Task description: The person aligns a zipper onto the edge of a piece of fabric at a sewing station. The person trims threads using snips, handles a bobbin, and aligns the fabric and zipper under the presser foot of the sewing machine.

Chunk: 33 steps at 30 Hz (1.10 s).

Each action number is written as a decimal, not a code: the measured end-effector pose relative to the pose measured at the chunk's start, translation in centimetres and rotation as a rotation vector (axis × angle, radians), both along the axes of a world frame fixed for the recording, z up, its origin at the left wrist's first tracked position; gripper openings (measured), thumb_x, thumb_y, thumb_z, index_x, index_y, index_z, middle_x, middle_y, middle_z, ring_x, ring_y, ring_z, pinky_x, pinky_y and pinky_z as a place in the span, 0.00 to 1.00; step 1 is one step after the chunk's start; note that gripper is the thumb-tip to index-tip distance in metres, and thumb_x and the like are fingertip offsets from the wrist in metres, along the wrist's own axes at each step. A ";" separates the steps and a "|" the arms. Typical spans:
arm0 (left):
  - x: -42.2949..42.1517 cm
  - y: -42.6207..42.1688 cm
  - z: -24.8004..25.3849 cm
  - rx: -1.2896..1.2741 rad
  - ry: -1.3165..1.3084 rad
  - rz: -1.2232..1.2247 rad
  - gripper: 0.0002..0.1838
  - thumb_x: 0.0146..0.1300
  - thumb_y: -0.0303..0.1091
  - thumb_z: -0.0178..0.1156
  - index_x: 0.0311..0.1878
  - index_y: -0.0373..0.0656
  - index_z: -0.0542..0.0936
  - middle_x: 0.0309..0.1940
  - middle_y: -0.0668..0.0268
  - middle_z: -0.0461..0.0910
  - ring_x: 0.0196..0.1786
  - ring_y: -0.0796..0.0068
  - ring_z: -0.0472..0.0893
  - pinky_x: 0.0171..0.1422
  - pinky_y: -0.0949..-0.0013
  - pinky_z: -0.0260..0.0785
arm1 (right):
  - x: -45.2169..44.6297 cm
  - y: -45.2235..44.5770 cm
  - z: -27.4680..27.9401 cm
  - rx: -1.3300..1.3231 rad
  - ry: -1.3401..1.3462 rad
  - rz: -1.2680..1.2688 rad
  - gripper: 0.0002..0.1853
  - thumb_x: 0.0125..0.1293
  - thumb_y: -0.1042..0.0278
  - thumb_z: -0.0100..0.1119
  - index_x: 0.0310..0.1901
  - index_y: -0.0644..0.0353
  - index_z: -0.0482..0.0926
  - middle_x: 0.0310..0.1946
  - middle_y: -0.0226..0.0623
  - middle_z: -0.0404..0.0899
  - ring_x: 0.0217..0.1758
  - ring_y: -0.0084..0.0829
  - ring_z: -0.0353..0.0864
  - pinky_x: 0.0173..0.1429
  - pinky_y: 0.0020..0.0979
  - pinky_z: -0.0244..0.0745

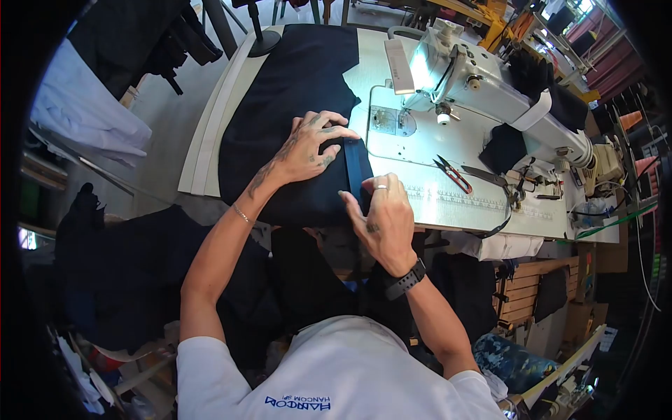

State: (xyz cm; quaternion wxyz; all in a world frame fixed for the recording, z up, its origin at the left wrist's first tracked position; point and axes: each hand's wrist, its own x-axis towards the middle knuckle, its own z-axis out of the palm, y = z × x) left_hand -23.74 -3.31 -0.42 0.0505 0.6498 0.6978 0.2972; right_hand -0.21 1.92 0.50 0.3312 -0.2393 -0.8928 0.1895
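Note:
A large dark navy fabric piece (294, 77) lies over the left part of the white sewing table, its lower end at the front edge. A bright blue strip (354, 166) runs along its right side, between the hands. My left hand (313, 147) rests on the fabric near the strip's upper end, fingers apart and bent. At the strip's lower end, my right hand (385, 220) has its thumb and fingers closed on the fabric's right edge. The sewing machine (476, 80) stands beyond, with its needle plate (392, 120) right of the fabric.
Red-handled snips (455, 175) lie on the white table (427, 157) right of my right hand, near dark scissors (484, 175) and a printed ruler scale. A black stand base (264, 43) sits at the far left corner. Dark cloth (504, 148) lies by the machine.

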 end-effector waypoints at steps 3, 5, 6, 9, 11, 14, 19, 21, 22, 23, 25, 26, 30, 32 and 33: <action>0.0 0.2 0.2 -0.067 0.044 0.002 0.24 0.69 0.28 0.69 0.64 0.68 0.91 0.71 0.71 0.78 0.68 0.65 0.74 0.76 0.56 0.59 | -0.2 -0.2 -0.5 0.006 -0.089 0.017 0.18 0.71 0.62 0.76 0.45 0.69 0.79 0.38 0.51 0.79 0.42 0.52 0.82 0.47 0.47 0.78; -0.6 0.6 0.3 -0.075 0.058 -0.016 0.22 0.71 0.32 0.70 0.63 0.71 0.92 0.72 0.70 0.77 0.69 0.66 0.72 0.77 0.57 0.57 | -0.3 0.0 -0.8 0.021 -0.071 0.009 0.15 0.72 0.66 0.73 0.44 0.69 0.79 0.38 0.52 0.79 0.41 0.54 0.83 0.46 0.48 0.78; -0.7 0.7 0.4 -0.071 0.063 -0.063 0.18 0.72 0.36 0.71 0.60 0.73 0.93 0.71 0.70 0.77 0.70 0.64 0.72 0.77 0.53 0.58 | -0.3 0.1 -0.7 -0.004 -0.060 0.025 0.11 0.73 0.70 0.70 0.43 0.69 0.79 0.37 0.52 0.79 0.39 0.54 0.83 0.44 0.49 0.78; -1.8 1.8 1.3 -0.074 0.064 -0.213 0.06 0.74 0.44 0.72 0.49 0.67 0.96 0.71 0.70 0.77 0.72 0.63 0.72 0.80 0.51 0.55 | -0.3 0.5 -0.7 -0.019 -0.032 0.019 0.09 0.74 0.72 0.68 0.41 0.69 0.79 0.36 0.53 0.81 0.37 0.57 0.84 0.43 0.49 0.78; -2.6 2.6 2.7 -0.025 0.155 -0.287 0.04 0.74 0.42 0.73 0.44 0.59 0.94 0.71 0.72 0.78 0.71 0.65 0.73 0.81 0.53 0.54 | -0.3 0.5 -0.4 -0.063 -0.008 -0.005 0.07 0.77 0.72 0.67 0.43 0.68 0.81 0.32 0.45 0.83 0.33 0.43 0.85 0.39 0.41 0.78; -3.4 4.3 7.8 -0.308 -0.046 -0.375 0.10 0.72 0.40 0.71 0.42 0.44 0.90 0.49 0.67 0.90 0.57 0.65 0.83 0.78 0.53 0.58 | 0.1 1.2 -0.7 -0.727 0.204 0.036 0.09 0.80 0.68 0.69 0.51 0.67 0.85 0.26 0.27 0.78 0.33 0.13 0.73 0.36 0.28 0.70; -3.2 7.6 6.1 -0.398 0.233 -0.304 0.15 0.71 0.45 0.72 0.44 0.41 0.90 0.34 0.59 0.86 0.48 0.58 0.84 0.75 0.54 0.58 | 0.7 1.2 0.0 -0.481 -0.047 -0.108 0.13 0.76 0.71 0.72 0.58 0.61 0.86 0.28 0.35 0.81 0.30 0.26 0.79 0.38 0.33 0.73; -1.9 6.8 3.9 -0.263 0.385 -0.259 0.20 0.68 0.50 0.75 0.53 0.45 0.88 0.49 0.61 0.85 0.62 0.62 0.80 0.77 0.48 0.57 | 1.1 1.9 -1.6 0.066 -0.041 0.002 0.17 0.71 0.71 0.74 0.60 0.55 0.88 0.29 0.37 0.79 0.33 0.37 0.79 0.41 0.39 0.74; -1.1 6.0 3.2 0.005 0.432 -0.189 0.20 0.68 0.49 0.75 0.54 0.46 0.87 0.53 0.63 0.84 0.63 0.63 0.79 0.76 0.47 0.57 | 1.6 1.6 -1.7 0.089 -0.127 -0.022 0.19 0.69 0.68 0.76 0.60 0.48 0.90 0.32 0.35 0.77 0.40 0.41 0.78 0.46 0.44 0.72; -0.1 5.3 2.2 0.272 0.469 -0.123 0.20 0.67 0.48 0.76 0.55 0.47 0.86 0.56 0.65 0.82 0.64 0.63 0.77 0.76 0.47 0.57 | 1.8 1.6 -1.4 0.079 -0.125 -0.040 0.19 0.69 0.68 0.76 0.60 0.48 0.90 0.32 0.35 0.77 0.40 0.41 0.78 0.46 0.44 0.72; 3.4 3.1 2.6 0.231 0.345 0.063 0.14 0.67 0.40 0.75 0.51 0.49 0.86 0.55 0.67 0.82 0.63 0.62 0.78 0.71 0.50 0.60 | 2.1 1.7 -0.9 0.180 -0.155 -0.078 0.18 0.69 0.65 0.76 0.60 0.44 0.91 0.37 0.34 0.75 0.46 0.40 0.76 0.51 0.44 0.68; 4.4 2.1 1.7 0.222 0.258 0.074 0.13 0.68 0.40 0.74 0.51 0.47 0.85 0.54 0.66 0.82 0.60 0.62 0.79 0.69 0.50 0.61 | 2.3 1.8 -1.4 0.131 -0.167 -0.078 0.17 0.69 0.62 0.75 0.59 0.42 0.92 0.41 0.32 0.76 0.50 0.40 0.75 0.53 0.44 0.65; 7.3 -0.9 -0.4 0.049 0.205 0.134 0.29 0.75 0.48 0.69 0.72 0.44 0.80 0.74 0.63 0.80 0.75 0.52 0.74 0.81 0.46 0.57 | 3.2 1.5 -1.8 0.118 -0.130 -0.131 0.15 0.69 0.62 0.75 0.56 0.42 0.93 0.46 0.30 0.77 0.53 0.38 0.75 0.56 0.46 0.63; 7.2 -0.9 -0.1 -0.016 0.207 0.120 0.29 0.75 0.47 0.69 0.73 0.44 0.78 0.76 0.63 0.78 0.77 0.53 0.71 0.83 0.47 0.54 | 3.4 1.5 -2.0 0.111 -0.111 -0.136 0.15 0.69 0.61 0.75 0.57 0.41 0.93 0.46 0.29 0.77 0.54 0.37 0.74 0.56 0.45 0.62; 7.2 -0.8 0.2 -0.047 0.209 0.113 0.29 0.76 0.47 0.68 0.74 0.44 0.78 0.77 0.64 0.77 0.78 0.55 0.70 0.84 0.48 0.53 | 3.4 1.6 -2.0 0.098 -0.111 -0.129 0.15 0.69 0.61 0.75 0.56 0.41 0.93 0.46 0.29 0.77 0.54 0.37 0.74 0.56 0.45 0.62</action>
